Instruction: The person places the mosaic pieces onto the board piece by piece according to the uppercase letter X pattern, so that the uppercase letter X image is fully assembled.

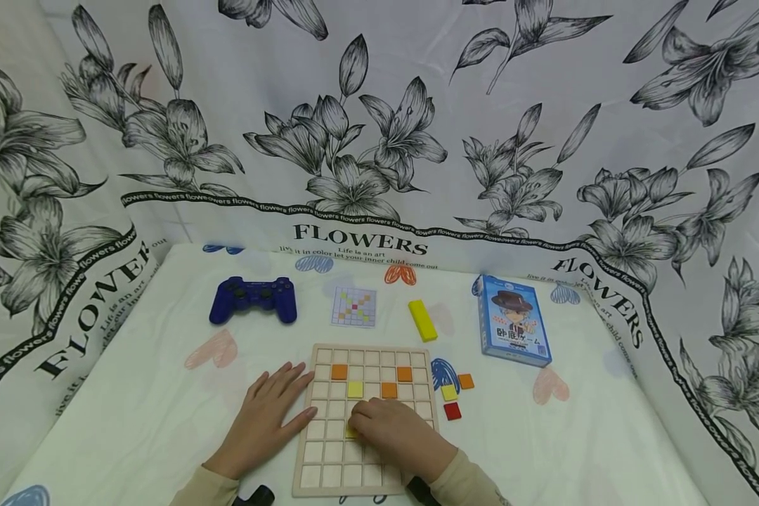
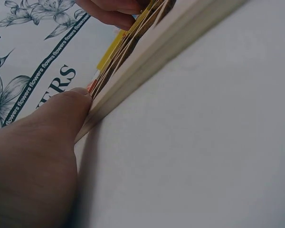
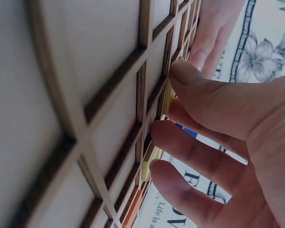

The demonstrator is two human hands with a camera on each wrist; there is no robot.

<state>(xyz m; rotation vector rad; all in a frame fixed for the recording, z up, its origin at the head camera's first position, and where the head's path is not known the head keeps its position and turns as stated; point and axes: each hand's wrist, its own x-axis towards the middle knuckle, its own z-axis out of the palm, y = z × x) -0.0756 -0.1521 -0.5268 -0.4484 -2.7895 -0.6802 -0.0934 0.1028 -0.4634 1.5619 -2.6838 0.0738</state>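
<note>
A wooden grid board (image 1: 321, 474) lies in front of me with square cells. Orange tiles (image 1: 339, 372) and a yellow tile (image 1: 355, 389) sit in its upper cells. My right hand (image 1: 401, 434) is over the middle of the board and pinches another yellow tile (image 1: 351, 432) between thumb and index finger. In the right wrist view this pinched tile (image 3: 167, 98) is at the grid, partly covered by the fingers. My left hand (image 1: 262, 418) lies with fingers spread at the board's left edge, its thumb (image 2: 78, 102) touching the frame.
Right of the board lie loose orange (image 1: 466, 381), yellow (image 1: 449, 393) and red (image 1: 452, 411) tiles. Behind it are a blue game controller (image 1: 253, 300), a coloured grid card (image 1: 354, 307), a yellow block (image 1: 423, 320) and a blue box (image 1: 515, 321). A flower-printed curtain (image 1: 354, 176) hangs behind.
</note>
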